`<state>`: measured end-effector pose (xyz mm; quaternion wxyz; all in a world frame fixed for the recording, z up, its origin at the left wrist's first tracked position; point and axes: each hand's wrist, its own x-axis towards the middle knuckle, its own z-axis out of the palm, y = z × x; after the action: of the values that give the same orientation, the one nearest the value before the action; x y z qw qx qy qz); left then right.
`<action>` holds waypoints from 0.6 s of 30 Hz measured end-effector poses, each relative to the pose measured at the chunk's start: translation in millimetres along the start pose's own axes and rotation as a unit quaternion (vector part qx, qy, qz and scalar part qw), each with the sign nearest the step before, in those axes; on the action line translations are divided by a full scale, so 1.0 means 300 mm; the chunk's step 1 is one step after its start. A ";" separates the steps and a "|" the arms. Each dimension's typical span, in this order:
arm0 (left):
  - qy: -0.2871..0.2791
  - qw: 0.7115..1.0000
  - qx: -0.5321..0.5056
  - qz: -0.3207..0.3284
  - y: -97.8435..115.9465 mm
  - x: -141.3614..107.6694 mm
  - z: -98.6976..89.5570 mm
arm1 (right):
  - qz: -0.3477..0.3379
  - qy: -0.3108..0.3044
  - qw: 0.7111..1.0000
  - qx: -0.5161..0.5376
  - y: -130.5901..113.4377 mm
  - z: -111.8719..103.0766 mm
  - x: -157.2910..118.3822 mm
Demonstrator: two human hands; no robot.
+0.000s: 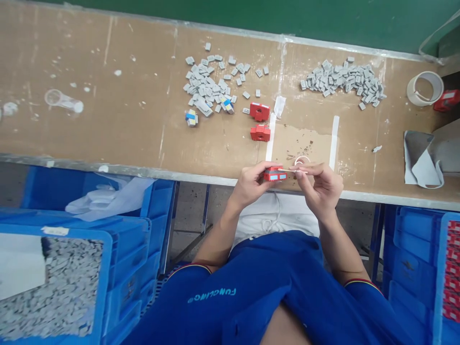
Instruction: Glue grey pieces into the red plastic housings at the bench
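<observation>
My left hand (251,183) is closed around a small red plastic block (276,177) with two pale blue rectangles on its near side. Between the fingertips of my right hand (321,186) is a thin pale stick, like a cotton swab (287,170), whose tip touches the top of the block. Just beyond my right fingers, a small round cup (302,160) stands on the bench, partly hidden by them. Two similar red blocks, one (259,111) behind the other (260,133), rest farther back to the left.
Loose grey pieces form one pile (206,81) at centre-left and another pile (345,79) at right. A tape roll (425,88) lies at the far right of the bench (143,120). Blue crates (131,235) flank me; the left one holds grey pieces, the right one red parts.
</observation>
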<state>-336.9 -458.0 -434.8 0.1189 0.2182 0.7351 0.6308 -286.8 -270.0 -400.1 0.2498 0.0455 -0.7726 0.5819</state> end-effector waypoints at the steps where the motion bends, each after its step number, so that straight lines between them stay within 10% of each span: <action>1: -0.001 1.000 0.003 0.007 0.001 0.001 -0.001 | -0.004 -0.002 1.000 -0.002 0.004 0.000 -0.001; 18: 0.000 1.000 0.005 0.019 -0.006 0.005 -0.008 | 0.002 0.072 0.995 -0.076 0.036 -0.099 -0.017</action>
<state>-339.6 -459.6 -435.9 0.1061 0.2326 0.7341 0.6290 -276.3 -240.3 -405.8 0.3063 -0.0167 -0.7949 0.5235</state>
